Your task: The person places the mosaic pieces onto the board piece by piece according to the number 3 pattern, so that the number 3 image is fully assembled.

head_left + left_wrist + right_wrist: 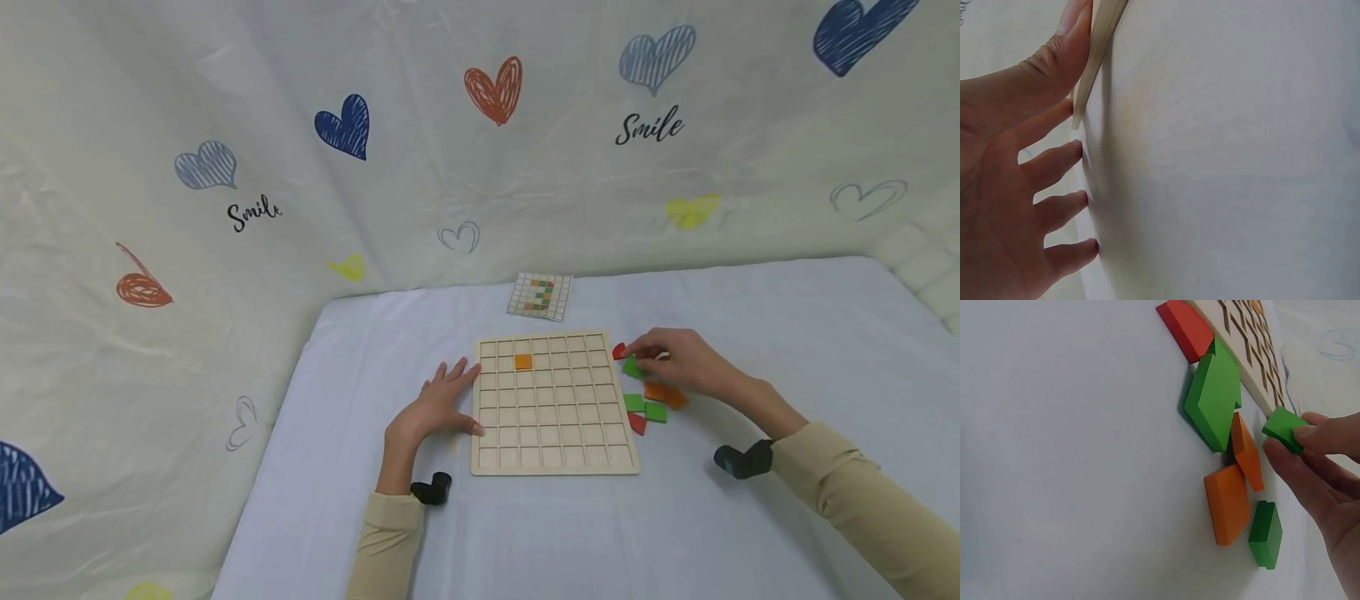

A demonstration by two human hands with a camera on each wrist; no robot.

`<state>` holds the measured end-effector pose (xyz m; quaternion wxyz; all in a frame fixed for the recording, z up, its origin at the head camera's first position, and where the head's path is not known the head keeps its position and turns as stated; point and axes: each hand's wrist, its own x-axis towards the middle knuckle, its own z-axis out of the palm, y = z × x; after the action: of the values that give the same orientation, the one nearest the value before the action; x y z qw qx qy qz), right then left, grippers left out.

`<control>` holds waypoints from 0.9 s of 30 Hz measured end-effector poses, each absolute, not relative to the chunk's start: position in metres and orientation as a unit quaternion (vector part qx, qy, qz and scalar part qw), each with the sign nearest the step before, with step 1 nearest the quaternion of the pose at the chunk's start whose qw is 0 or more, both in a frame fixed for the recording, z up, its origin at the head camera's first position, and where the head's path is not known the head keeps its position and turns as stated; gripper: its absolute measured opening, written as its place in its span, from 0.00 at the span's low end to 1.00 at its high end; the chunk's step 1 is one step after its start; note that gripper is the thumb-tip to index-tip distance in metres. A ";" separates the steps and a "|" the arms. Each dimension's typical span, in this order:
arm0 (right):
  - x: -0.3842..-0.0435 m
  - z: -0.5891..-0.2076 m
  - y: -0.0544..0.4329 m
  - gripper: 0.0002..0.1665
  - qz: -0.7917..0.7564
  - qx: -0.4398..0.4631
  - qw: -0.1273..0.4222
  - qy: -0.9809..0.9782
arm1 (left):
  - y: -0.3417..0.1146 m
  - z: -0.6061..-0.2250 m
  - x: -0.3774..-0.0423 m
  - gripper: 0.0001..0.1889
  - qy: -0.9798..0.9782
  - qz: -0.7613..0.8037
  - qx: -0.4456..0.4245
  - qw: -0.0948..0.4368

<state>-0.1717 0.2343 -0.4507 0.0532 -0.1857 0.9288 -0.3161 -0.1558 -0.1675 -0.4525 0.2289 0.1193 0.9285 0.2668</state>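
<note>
Green tile (pixel 1280 427) in pinching grip of right hand (pixel 681 360), left hand (pixel 435 410) spread-fingered against the board (pixel 550 415)

Pale square gridded wooden board (pixel 549 414): matt, smooth, with fine cut grooves. To its right, flat green blocks (pixel 1213 400), flat orange blocks (pixel 1232 512) and flat red blocks (pixel 1186 331): smooth, painted-looking, faint satin finish. White cloth table cover (pixel 562 537): matt, lightly creased. Far heart-printed white sheet (pixel 420 50): wrinkled, slight sheen; cloth or plastic, cannot tell. Far gridded rectangular card (pixel 517 298): paper-like. Beige cloth sleeves (pixel 862 492): matt.
</note>
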 end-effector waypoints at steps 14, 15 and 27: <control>-0.180 -0.449 0.214 0.13 -0.362 -0.133 0.056 0.921 | -0.168 -0.451 -0.155 0.56 0.930 0.261 0.118 0.231; -0.180 -0.449 0.213 0.13 -0.365 -0.130 0.058 0.920 | -0.168 -0.452 -0.156 0.56 0.930 0.259 0.117 0.233; -0.185 -0.451 0.195 0.21 -0.384 -0.130 0.086 0.910 | -0.167 -0.451 -0.155 0.56 0.930 0.256 0.112 0.238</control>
<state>-0.1850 0.1946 -0.4512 0.0858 -0.1303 0.9099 -0.3844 -0.1551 -0.1669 -0.4509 0.2377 0.1124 0.9303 0.2560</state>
